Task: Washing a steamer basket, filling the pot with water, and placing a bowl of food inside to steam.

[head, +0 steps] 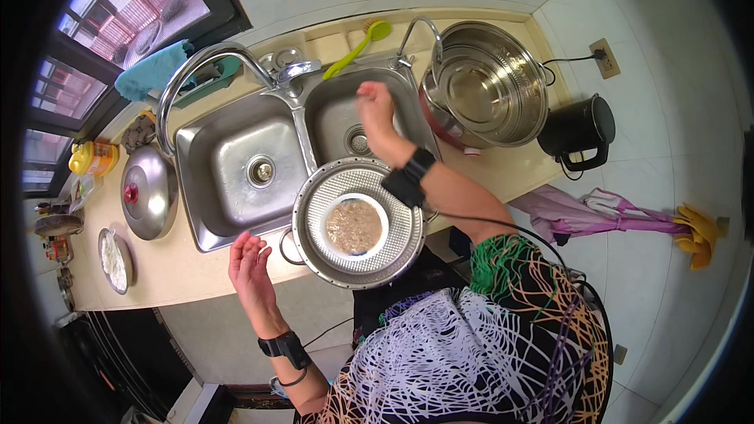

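Note:
My right hand [377, 118] is raised above the smaller right sink basin [330, 109]; its curled fingers are blurred and I cannot tell if they hold anything. Empty, with the fingers loosely bent, my left hand [250, 268] hovers beside the counter's front edge. Between my forearms sits a round perforated metal steamer tray [406, 235] with a loop handle at its left, overlapping the front of the sink. In its middle stands a white-rimmed bowl [354, 227] of a wet, brownish, lumpy mixture. My right wrist and its black band pass over the tray's upper right rim.
A chrome faucet [206, 50] arches over the left basin [235, 141]. Right of the sink stand a large steel steamer pot [492, 85] and a black kettle [574, 129]. Leftward lie a domed lid [150, 200] and a bowl of white powder [115, 262]. A green brush [356, 50] lies behind.

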Motion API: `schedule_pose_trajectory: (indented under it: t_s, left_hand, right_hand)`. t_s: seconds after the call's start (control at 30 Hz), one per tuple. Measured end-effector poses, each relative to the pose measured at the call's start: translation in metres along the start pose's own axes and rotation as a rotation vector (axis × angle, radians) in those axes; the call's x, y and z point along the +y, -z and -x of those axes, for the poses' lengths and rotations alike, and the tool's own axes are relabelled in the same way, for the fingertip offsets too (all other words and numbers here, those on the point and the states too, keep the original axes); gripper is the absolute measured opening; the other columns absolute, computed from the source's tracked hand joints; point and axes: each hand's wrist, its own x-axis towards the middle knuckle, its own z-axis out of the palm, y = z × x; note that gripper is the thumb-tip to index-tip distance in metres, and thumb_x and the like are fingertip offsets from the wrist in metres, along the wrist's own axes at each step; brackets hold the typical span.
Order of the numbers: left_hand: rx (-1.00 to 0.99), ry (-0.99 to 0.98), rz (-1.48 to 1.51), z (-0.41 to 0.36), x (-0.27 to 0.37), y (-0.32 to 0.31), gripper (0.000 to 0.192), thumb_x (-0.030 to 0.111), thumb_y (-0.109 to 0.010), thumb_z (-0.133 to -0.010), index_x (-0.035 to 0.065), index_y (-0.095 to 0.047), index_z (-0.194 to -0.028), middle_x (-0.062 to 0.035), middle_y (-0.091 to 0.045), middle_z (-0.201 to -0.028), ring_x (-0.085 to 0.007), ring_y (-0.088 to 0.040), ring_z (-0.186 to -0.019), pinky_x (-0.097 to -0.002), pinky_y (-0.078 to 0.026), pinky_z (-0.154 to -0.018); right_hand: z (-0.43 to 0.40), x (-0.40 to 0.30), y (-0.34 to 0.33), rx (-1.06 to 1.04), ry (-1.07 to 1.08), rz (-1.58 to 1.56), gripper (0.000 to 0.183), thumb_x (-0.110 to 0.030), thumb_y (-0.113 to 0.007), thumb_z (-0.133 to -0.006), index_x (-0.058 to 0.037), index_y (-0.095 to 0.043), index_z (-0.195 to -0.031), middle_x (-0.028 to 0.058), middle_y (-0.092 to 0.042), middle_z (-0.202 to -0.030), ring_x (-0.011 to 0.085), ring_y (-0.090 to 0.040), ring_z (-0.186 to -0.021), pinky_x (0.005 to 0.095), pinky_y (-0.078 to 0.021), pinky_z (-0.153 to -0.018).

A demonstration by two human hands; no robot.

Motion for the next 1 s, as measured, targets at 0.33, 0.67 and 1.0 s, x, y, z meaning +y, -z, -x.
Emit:
schedule_pose_trajectory:
  t_s: [0.33,0.67,1.0]
  left_hand:
    - [-0.18,-0.022,-0.097,0.01,0.035,-0.103,0.03,0.006,-0.05,-0.081,-0.0029,-0.048,-0.111,-0.0085,-0.056,-0.096,-0.0152,-0.056,-0.086,-0.027,-0.046,-0.078]
    - [-0.337,-0.115,-0.223,-0.022,0.022,-0.239,0.024,0.012,-0.054,-0.082,0.0006,-0.055,-0.103,-0.0064,-0.059,-0.095,-0.0135,-0.057,-0.084,-0.0254,-0.046,-0.072]
    - [-0.269,-0.285,-0.497,-0.097,-0.04,-0.339,0.029,0.024,-0.061,-0.08,-0.0003,-0.06,-0.095,-0.0035,-0.06,-0.085,-0.0104,-0.053,-0.079,-0.0221,-0.041,-0.071]
  right_hand:
    - [0.002,-0.137,0.157,-0.077,0.445,0.012,0.018,0.002,-0.047,-0.077,-0.0023,-0.047,-0.095,0.0055,-0.054,-0.087,0.0101,-0.053,-0.066,0.0213,-0.0427,-0.057]
    - [-0.075,-0.105,0.33,0.12,0.056,1.029,0.045,-0.042,-0.052,-0.079,0.0029,-0.06,-0.078,0.0197,-0.06,-0.078,0.0312,-0.058,-0.071,0.0407,-0.0442,-0.064]
    - [-0.044,-0.078,0.342,-0.063,-0.283,0.765,0.053,-0.043,-0.056,-0.076,0.0039,-0.054,-0.053,0.0125,-0.054,-0.049,0.0211,-0.057,-0.043,0.0314,-0.045,-0.043]
